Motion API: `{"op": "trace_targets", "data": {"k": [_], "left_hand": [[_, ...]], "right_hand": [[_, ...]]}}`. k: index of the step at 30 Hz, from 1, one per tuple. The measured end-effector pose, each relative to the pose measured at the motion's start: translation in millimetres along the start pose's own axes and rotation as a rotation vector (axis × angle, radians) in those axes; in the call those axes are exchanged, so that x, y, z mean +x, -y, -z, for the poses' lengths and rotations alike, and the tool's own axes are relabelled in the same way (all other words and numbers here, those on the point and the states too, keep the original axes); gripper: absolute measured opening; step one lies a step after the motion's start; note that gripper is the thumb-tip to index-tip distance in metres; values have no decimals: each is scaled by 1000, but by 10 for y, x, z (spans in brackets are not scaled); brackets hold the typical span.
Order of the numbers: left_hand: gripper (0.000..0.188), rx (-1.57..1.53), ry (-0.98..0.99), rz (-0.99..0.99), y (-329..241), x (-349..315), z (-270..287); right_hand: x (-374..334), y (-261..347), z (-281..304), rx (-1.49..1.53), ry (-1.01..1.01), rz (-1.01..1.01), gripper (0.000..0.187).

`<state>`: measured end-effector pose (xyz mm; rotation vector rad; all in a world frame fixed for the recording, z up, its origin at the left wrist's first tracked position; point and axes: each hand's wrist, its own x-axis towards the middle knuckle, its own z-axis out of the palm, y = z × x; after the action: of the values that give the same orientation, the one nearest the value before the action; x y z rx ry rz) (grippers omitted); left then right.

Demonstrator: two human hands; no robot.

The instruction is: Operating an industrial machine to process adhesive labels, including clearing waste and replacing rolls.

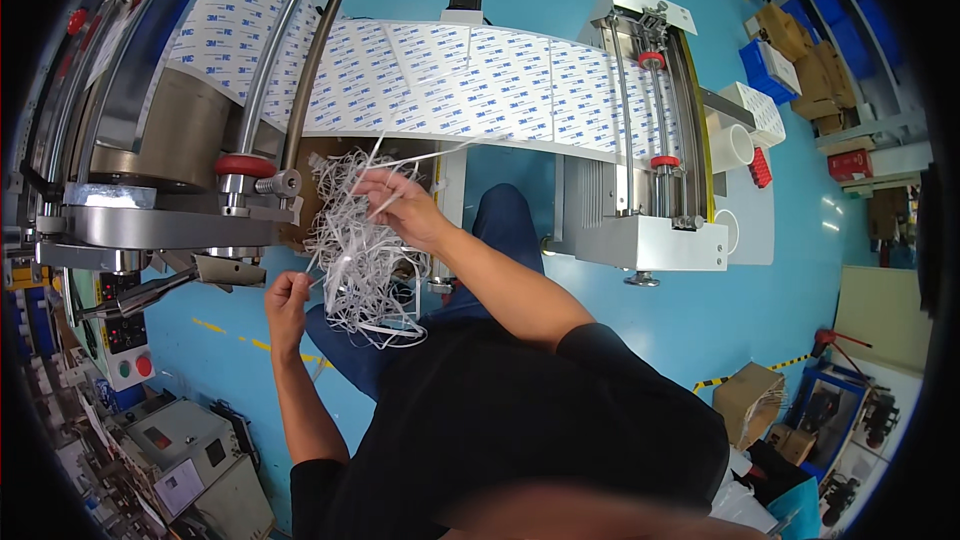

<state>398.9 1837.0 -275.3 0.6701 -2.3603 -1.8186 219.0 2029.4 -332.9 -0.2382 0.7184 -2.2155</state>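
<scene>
Your right hand [398,208], half-curled, grip unclear; strips [365,275] bunched just nearer you. Your left hand [287,302] closed, contents unclear. Draw gently, clear of the web [440,90] beyond your right.

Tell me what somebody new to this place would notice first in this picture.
Probably the tangled heap of thin white strips, just left of the picture's middle, with the right hand at its upper part and the left hand by its left edge. Next might come the wide blue-printed white sheet, stretching across the top toward the silver roller machine right of centre. The bright blue floor also stands out around them.
</scene>
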Motion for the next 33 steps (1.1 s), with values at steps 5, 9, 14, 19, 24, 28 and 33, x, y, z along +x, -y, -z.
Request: {"op": "trace_targets", "data": {"k": [5, 9, 14, 19, 24, 28, 33], "left_hand": [[22, -45, 43, 51, 275, 19, 403], [23, -130, 68, 155, 480, 139, 887], [22, -420, 56, 323, 1112, -5, 970], [20, -446, -259, 366, 1075, 76, 795], [26, 143, -254, 132, 983, 530, 434], [27, 172, -31, -54, 180, 911, -440], [27, -69, 140, 194, -49, 1216, -922]], "right_hand": [[185, -268, -184, -69, -109, -49, 34], [439, -575, -397, -271, -62, -13, 32], [300, -909, -160, -400, 129, -149, 12], [199, -987, 47, -475, 146, -140, 14], [246, -912, 157, -495, 108, -251, 17], [196, -790, 107, -583, 83, -322, 21], [183, -720, 196, -653, 79, -283, 22]]}}
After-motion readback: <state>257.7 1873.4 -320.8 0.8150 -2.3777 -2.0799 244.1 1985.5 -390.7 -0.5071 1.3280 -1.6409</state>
